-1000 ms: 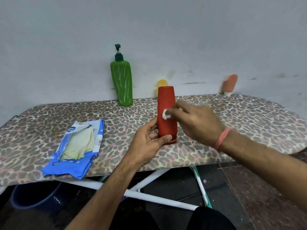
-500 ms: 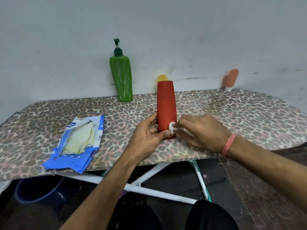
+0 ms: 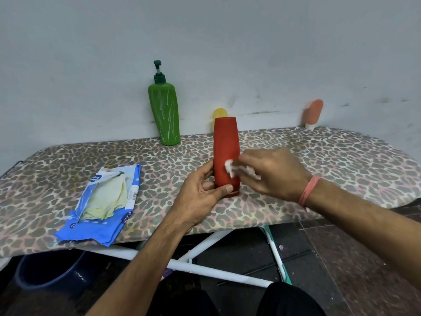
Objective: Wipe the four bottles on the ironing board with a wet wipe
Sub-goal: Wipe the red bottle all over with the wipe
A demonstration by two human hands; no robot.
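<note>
**Fingers on red bottle, wipe applied at mid-height**

Fingers of the left hand [image 3: 200, 192] curl round the lower part of the red bottle [image 3: 226, 153], thumb across its front near the base. The right hand [image 3: 273, 173] pinches a crumpled white wet wipe [image 3: 230, 167] against the bottle's right side. The bottle stands upright, cap down, on the ironing board [image 3: 330, 160], whose cover is leopard-print fabric.

A yellow bottle [image 3: 219, 113] is mostly hidden behind the red one; only its rounded top shows. The green pump bottle [image 3: 164, 112], smooth plastic with pale streaks, stands at the wall. The orange bottle [image 3: 312, 113] leans on the wall, blurred. A blue wipe packet [image 3: 102, 201] lies flat, torn open; its print is unreadable.
</note>
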